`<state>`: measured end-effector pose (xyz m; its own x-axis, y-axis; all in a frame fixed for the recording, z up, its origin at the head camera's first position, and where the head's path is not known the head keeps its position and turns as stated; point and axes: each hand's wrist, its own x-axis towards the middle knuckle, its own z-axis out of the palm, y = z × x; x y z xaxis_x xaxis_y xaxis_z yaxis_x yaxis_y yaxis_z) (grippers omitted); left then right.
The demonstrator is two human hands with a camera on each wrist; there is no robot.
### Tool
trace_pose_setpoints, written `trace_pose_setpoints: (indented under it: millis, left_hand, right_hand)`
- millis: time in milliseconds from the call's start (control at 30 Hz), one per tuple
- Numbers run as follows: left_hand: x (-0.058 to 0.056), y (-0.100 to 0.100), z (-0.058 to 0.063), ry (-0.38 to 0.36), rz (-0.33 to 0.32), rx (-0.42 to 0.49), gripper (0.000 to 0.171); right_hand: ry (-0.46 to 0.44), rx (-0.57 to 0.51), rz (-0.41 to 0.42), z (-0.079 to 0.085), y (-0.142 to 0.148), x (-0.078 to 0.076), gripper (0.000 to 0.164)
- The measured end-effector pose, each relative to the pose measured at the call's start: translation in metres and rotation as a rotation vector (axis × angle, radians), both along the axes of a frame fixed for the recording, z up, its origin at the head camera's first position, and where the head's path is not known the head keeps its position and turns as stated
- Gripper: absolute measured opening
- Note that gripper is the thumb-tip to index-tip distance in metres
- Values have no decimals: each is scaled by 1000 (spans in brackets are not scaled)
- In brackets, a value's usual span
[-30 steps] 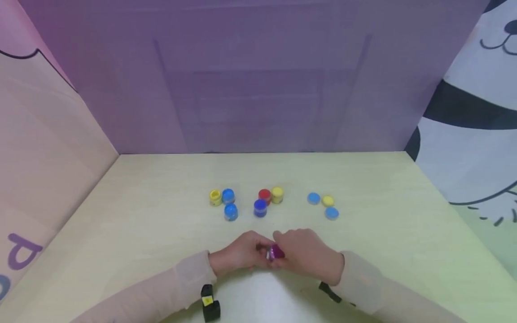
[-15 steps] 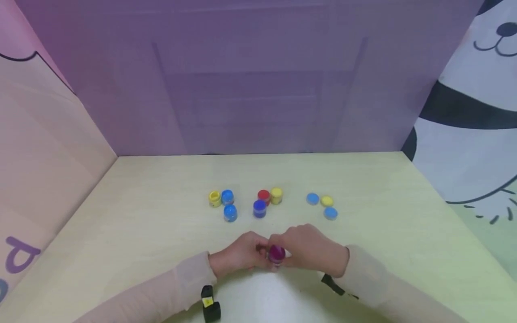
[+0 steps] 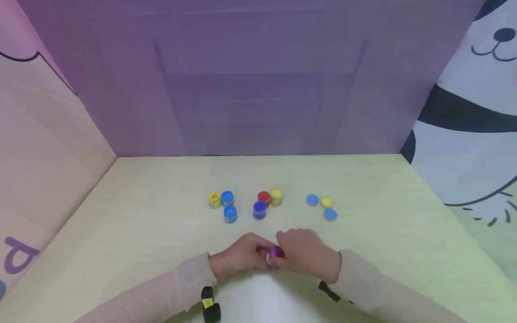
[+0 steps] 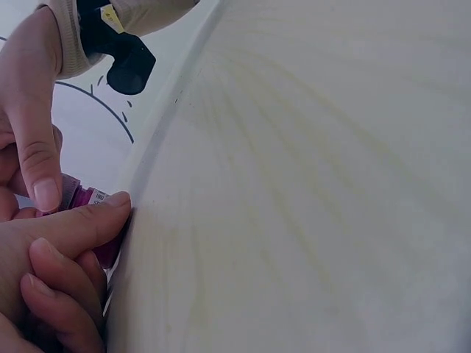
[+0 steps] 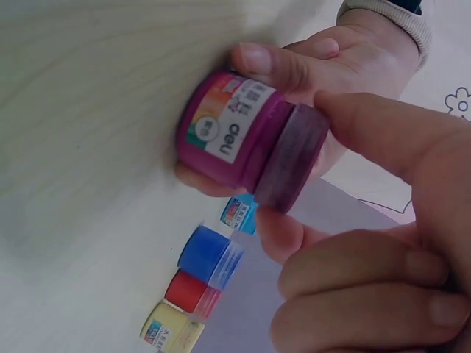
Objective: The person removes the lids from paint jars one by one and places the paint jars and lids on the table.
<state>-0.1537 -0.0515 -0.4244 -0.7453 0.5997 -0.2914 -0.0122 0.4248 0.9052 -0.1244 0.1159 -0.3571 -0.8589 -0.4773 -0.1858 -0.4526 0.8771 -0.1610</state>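
Observation:
Between both hands, low over the near part of the table, is a magenta paint jar (image 5: 232,129) with a printed label, tilted on its side in the right wrist view. My left hand (image 3: 244,252) grips the jar's body, thumb and fingers on either side of it. The right hand (image 3: 308,253) pinches the jar's magenta lid (image 5: 293,158) between thumb and forefinger, its other fingers curled. The lid sits on the jar's neck. In the left wrist view, the hands cover most of the jar.
Beyond the hands stand a yellow jar (image 3: 215,200) with an uncovered mouth and two light blue jars (image 3: 230,214). Mid-table are a dark blue jar (image 3: 260,210), a red jar (image 3: 264,198) and a lidded yellow jar (image 3: 276,197). Two blue lids (image 3: 330,215) and a yellow lid (image 3: 326,202) lie right.
My right hand first turned up and over the lid, showing its top, then turned back down to cover part of it. The left hand has kept its grip on the jar.

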Motion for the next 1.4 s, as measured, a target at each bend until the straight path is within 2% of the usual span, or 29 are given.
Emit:
trace_pose_setpoints:
  millis: [167,333,567,767,867,967,1067,1167,1233,1400]
  left_hand:
    - [0,0,1,16,-5,12,21]
    - [1,0,2,9,-9,22,27]
    - [1,0,1,5,-22,44,29]
    - [3,0,1,-23,7,37,20]
    - [2,-1,2,-15,9,26,18]
    - [1,-2,2,-18,7,25,24]
    - [1,-2,1,-12,-1,28,29]
    - [1,-3,0,4,-10,19,26]
    - [1,-2,-1,17,-14,10,23]
    - [0,-1,-1,27,-10,10,25]
  right_hand:
    - [30,9,55,1,0,-1,33]
    - [9,21,101,3,1,-2,30]
    - [20,30,254,6,7,-5,20]
    - [-19,52,343,8,12,-9,20]
    - [-42,-11,327,7,13,-9,21]
    - [-39,-51,263,4,11,-8,30]
    - [-26,-37,170,1,8,-6,40]
    - [-25,-20,117,0,7,-5,40]
    - [-36,-22,112,0,7,-5,38]
    - [-38,4,157,0,8,-7,32]
